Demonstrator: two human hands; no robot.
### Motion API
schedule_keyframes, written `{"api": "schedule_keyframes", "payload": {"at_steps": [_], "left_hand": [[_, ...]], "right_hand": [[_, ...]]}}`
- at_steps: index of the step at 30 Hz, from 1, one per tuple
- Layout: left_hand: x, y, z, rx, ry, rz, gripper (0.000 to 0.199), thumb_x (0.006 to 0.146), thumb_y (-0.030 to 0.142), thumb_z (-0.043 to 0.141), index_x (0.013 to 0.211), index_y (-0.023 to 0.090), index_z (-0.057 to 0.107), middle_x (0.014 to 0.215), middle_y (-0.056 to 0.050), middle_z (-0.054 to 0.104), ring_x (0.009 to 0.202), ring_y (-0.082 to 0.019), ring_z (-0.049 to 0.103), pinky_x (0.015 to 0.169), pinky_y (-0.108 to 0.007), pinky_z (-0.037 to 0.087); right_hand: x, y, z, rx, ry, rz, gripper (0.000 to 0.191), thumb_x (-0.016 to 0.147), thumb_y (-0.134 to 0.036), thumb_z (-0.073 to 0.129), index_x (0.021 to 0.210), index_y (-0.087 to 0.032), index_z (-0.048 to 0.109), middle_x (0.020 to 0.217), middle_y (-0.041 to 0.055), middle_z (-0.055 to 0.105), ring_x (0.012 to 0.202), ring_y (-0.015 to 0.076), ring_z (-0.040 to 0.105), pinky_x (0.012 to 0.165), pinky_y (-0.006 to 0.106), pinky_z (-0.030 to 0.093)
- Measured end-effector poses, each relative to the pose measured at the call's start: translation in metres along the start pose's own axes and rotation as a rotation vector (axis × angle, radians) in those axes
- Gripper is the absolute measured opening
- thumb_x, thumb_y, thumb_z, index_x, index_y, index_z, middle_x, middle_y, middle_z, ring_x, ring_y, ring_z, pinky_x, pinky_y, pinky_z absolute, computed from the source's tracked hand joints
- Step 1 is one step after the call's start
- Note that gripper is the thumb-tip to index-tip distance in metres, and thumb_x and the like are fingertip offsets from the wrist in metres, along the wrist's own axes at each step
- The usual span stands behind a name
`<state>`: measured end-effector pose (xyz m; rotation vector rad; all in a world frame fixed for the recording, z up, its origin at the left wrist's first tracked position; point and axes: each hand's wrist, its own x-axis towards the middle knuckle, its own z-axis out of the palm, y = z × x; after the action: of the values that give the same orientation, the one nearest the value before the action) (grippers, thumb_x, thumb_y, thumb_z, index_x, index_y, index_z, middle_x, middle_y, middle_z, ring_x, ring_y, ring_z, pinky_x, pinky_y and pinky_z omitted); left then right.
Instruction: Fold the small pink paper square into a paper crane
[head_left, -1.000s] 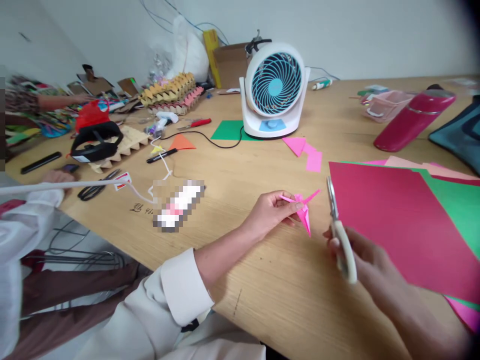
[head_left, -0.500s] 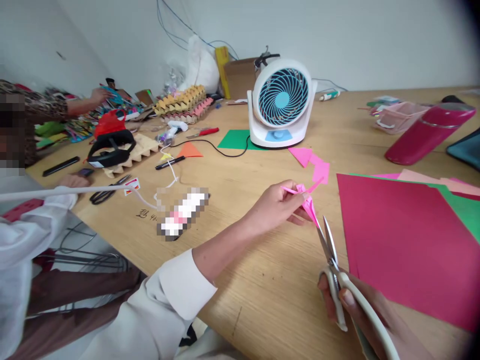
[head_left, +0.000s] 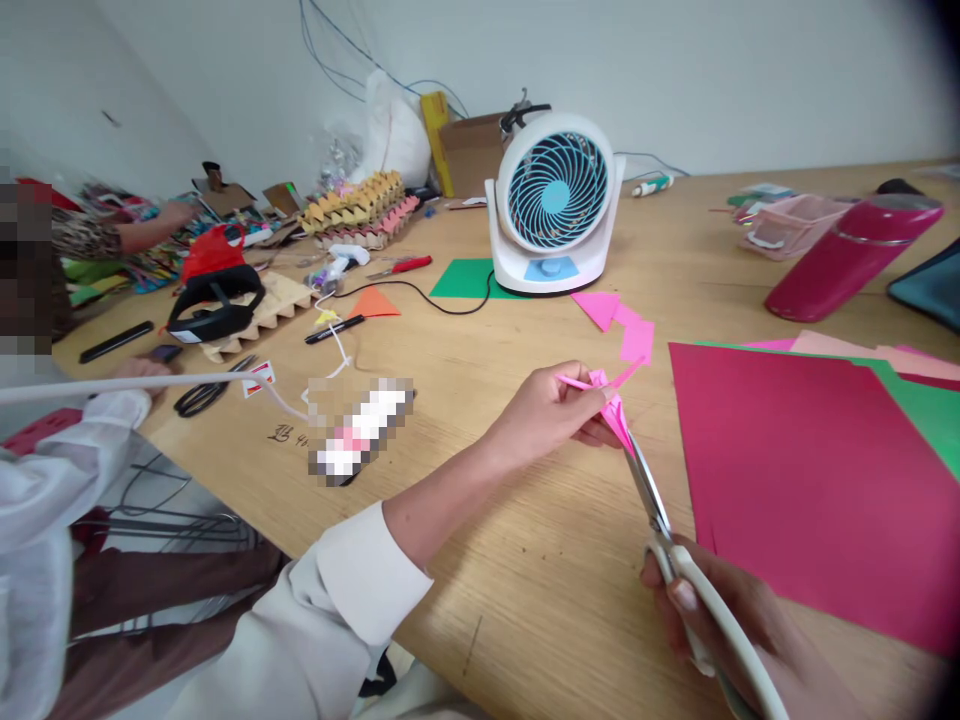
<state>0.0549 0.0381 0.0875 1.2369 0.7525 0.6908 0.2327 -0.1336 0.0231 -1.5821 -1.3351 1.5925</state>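
Observation:
Between the thumb and fingers of my left hand point(head_left: 551, 405) is a folded piece of pink paper point(head_left: 616, 420), with thin strips sticking out to both sides at its top. My right hand point(head_left: 742, 610) is closed around the pale handles of a pair of scissors point(head_left: 651, 495). The blades point up and away from me, nearly together, and their tips meet the lower end of the pink paper. Behind my left hand, cut pink paper scraps point(head_left: 637, 340) lie on the wooden table point(head_left: 525, 570).
Large magenta sheets point(head_left: 795, 470) lie on the right, over green paper point(head_left: 919, 420). A white fan point(head_left: 555, 200) stands at the back, a magenta bottle point(head_left: 847, 260) on the right. At left are a phone point(head_left: 360, 430), black-handled scissors point(head_left: 206, 390) and another person's sleeve point(head_left: 112, 420).
The scissor blades have come together at the lower end of the pink paper. My left hand keeps its pinch, and the whole view has shifted slightly.

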Motion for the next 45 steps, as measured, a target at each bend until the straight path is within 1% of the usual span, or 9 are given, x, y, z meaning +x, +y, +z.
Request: {"api": "schedule_keyframes", "payload": {"at_steps": [7, 13, 21, 25, 29, 33, 37, 41, 45], "left_hand": [[0.0005, -0.002, -0.001, -0.022, -0.021, 0.023, 0.02, 0.087, 0.03, 0.064, 0.083, 0.016, 0.051, 0.074, 0.001, 0.069, 0.066, -0.013, 0.072, 0.067, -0.026, 0.059], [0.0006, -0.0017, -0.0012, -0.034, -0.018, 0.017, 0.022, 0.086, 0.031, 0.066, 0.081, 0.016, 0.051, 0.073, 0.001, 0.068, 0.064, -0.012, 0.072, 0.064, -0.024, 0.057], [0.0003, -0.001, -0.0021, -0.056, -0.039, 0.0, 0.022, 0.086, 0.032, 0.066, 0.081, 0.015, 0.052, 0.074, 0.001, 0.068, 0.065, -0.012, 0.072, 0.064, -0.022, 0.057], [0.0003, -0.0014, -0.0024, -0.058, -0.043, 0.009, 0.02, 0.086, 0.03, 0.065, 0.082, 0.015, 0.052, 0.073, 0.001, 0.068, 0.065, -0.012, 0.072, 0.065, -0.023, 0.057], [0.0004, -0.0016, -0.0023, -0.049, -0.032, 0.004, 0.019, 0.085, 0.03, 0.065, 0.082, 0.015, 0.053, 0.073, 0.0, 0.069, 0.065, -0.013, 0.072, 0.066, -0.024, 0.058], [0.0005, -0.0009, -0.0022, -0.044, -0.035, 0.006, 0.017, 0.086, 0.028, 0.064, 0.081, 0.015, 0.053, 0.073, 0.001, 0.069, 0.064, -0.012, 0.072, 0.066, -0.024, 0.058], [0.0005, -0.0005, -0.0021, -0.044, -0.039, 0.005, 0.018, 0.087, 0.028, 0.063, 0.081, 0.015, 0.052, 0.073, 0.001, 0.069, 0.064, -0.012, 0.072, 0.065, -0.023, 0.058], [0.0002, -0.0008, -0.002, -0.033, -0.034, -0.006, 0.018, 0.087, 0.029, 0.064, 0.083, 0.016, 0.053, 0.074, 0.001, 0.069, 0.065, -0.012, 0.072, 0.067, -0.025, 0.058], [0.0, -0.0011, -0.0021, -0.034, -0.035, 0.005, 0.02, 0.087, 0.031, 0.064, 0.082, 0.016, 0.052, 0.074, 0.001, 0.07, 0.065, -0.013, 0.072, 0.068, -0.025, 0.058]], "right_hand": [[0.0014, -0.0004, 0.0013, 0.025, -0.011, 0.004, 0.058, 0.086, -0.077, 0.045, 0.081, -0.02, 0.06, 0.063, 0.0013, 0.053, 0.056, 0.0135, 0.046, 0.052, 0.025, 0.037], [0.0005, -0.0021, -0.0001, 0.013, -0.005, 0.012, 0.059, 0.086, -0.077, 0.046, 0.081, -0.02, 0.061, 0.063, 0.0018, 0.054, 0.057, 0.0134, 0.048, 0.053, 0.025, 0.038], [0.0002, -0.0033, 0.0012, 0.025, -0.001, -0.016, 0.059, 0.086, -0.077, 0.047, 0.088, -0.02, 0.062, 0.062, 0.0012, 0.055, 0.055, 0.0132, 0.048, 0.052, 0.025, 0.038], [0.0011, -0.0026, 0.0011, 0.022, -0.008, -0.027, 0.058, 0.087, -0.075, 0.046, 0.084, -0.019, 0.061, 0.062, 0.0011, 0.054, 0.055, 0.0123, 0.047, 0.051, 0.024, 0.038], [0.0016, -0.005, -0.0003, 0.021, 0.005, -0.02, 0.057, 0.085, -0.075, 0.05, 0.085, -0.02, 0.062, 0.061, 0.0012, 0.056, 0.054, 0.0128, 0.048, 0.049, 0.024, 0.038], [0.0013, -0.0064, -0.0004, -0.002, 0.004, -0.007, 0.059, 0.085, -0.077, 0.048, 0.079, -0.02, 0.061, 0.061, 0.0017, 0.056, 0.054, 0.0128, 0.048, 0.049, 0.024, 0.038], [0.0011, -0.0029, 0.0008, 0.011, 0.023, -0.007, 0.058, 0.085, -0.076, 0.048, 0.079, -0.02, 0.061, 0.061, 0.0015, 0.055, 0.054, 0.013, 0.047, 0.05, 0.025, 0.038], [0.0006, -0.001, 0.0006, 0.024, 0.0, 0.017, 0.06, 0.084, -0.079, 0.047, 0.076, -0.02, 0.058, 0.062, 0.0014, 0.053, 0.055, 0.0132, 0.046, 0.05, 0.025, 0.038], [-0.0003, -0.0046, -0.0007, 0.013, -0.002, -0.002, 0.059, 0.084, -0.077, 0.048, 0.084, -0.02, 0.061, 0.064, 0.0012, 0.054, 0.058, 0.014, 0.048, 0.053, 0.025, 0.04]]}}
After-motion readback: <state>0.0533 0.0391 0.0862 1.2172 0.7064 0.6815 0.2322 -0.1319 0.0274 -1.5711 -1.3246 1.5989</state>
